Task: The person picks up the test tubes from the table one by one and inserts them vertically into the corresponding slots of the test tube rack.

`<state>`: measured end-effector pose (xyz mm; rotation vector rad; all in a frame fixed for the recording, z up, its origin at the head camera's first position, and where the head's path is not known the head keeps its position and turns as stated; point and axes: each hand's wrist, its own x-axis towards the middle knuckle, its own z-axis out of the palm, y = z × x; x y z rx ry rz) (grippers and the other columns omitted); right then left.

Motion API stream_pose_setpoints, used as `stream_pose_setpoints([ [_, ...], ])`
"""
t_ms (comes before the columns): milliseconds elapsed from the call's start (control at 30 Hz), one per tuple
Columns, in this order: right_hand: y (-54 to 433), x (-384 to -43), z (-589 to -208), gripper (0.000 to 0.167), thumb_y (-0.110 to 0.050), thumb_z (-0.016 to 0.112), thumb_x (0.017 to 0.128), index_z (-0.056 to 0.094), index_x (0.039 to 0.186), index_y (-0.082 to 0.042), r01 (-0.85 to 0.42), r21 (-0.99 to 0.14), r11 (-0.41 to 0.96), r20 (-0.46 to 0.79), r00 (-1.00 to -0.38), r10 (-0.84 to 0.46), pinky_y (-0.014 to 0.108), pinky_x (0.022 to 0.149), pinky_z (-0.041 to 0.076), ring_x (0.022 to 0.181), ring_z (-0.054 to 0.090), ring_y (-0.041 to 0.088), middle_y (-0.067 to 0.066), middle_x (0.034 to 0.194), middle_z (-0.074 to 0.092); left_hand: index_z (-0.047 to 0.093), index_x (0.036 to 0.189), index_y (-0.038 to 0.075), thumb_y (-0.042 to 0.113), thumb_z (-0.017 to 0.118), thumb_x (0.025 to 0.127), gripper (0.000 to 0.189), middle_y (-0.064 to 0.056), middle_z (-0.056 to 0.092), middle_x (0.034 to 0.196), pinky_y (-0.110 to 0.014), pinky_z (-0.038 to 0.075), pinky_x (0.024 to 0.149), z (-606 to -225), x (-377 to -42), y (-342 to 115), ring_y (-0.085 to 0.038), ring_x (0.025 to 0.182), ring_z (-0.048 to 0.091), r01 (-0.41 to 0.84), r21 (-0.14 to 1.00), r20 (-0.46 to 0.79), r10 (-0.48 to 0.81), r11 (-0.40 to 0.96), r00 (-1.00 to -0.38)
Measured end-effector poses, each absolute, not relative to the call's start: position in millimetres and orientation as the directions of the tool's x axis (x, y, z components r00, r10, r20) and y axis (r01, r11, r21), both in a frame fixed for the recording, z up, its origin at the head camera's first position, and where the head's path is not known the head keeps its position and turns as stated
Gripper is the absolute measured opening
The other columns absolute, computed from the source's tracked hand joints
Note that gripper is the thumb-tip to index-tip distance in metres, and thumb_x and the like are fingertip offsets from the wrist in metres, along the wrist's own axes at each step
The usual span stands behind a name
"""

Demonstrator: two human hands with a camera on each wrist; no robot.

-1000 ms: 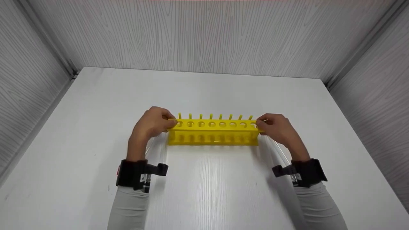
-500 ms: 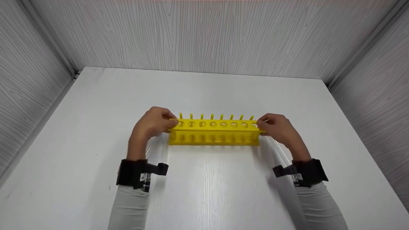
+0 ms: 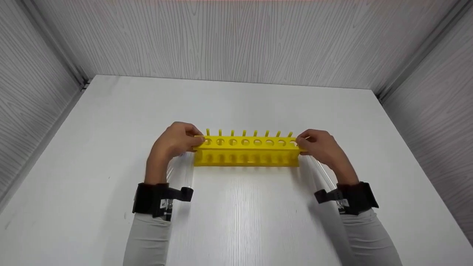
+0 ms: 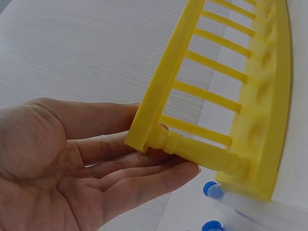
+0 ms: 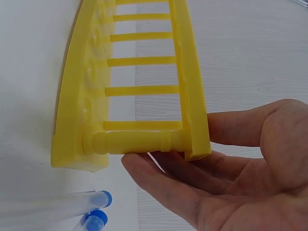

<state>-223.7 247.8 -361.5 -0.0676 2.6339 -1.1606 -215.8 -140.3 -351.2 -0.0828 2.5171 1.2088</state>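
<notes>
A yellow test tube rack (image 3: 245, 157) stands upright in the middle of the table, with a row of round holes along its top and a row of pegs behind. My left hand (image 3: 177, 140) grips the left end of its top bar, thumb above and fingers beneath, near the turned end post (image 4: 202, 151). At the opposite end my right hand (image 3: 319, 146) holds the top bar the same way, its fingers under the bar by the post (image 5: 134, 142). The holes that show hold no tubes.
Clear tubes with blue caps (image 4: 212, 189) lie left of the rack, partly under the left wrist. More clear blue-capped tubes (image 5: 82, 199) lie off its right end. Grey wood-grain panels (image 3: 236, 40) wall the white table (image 3: 240, 221) at the back and sides.
Both hands keep their grip on the rack's ends. The whole scene shifts by a few pixels; the rack and hands show no clear movement over the table.
</notes>
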Motion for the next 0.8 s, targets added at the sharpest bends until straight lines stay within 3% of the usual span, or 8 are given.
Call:
stream_pose_setpoints([
  [800, 246.3, -220.8, -357.0, 0.04, -0.031, 0.052, 0.105, 0.061, 0.129, 0.0, 0.036, -0.688, 0.724, -0.211, -0.966, -0.153, 0.046, 0.1, 0.054, 0.118, 0.065, 0.036, 0.024, 0.134, 0.062, 0.07, 0.122, 0.01, 0.027, 0.064, 0.098, 0.03, -0.011, 0.067, 0.123, -0.034, 0.049, 0.083, -351.3, -216.2, -142.3, -0.024, 0.101, 0.065, -0.177, 0.742, -0.316, 0.104, 0.647, -0.943],
])
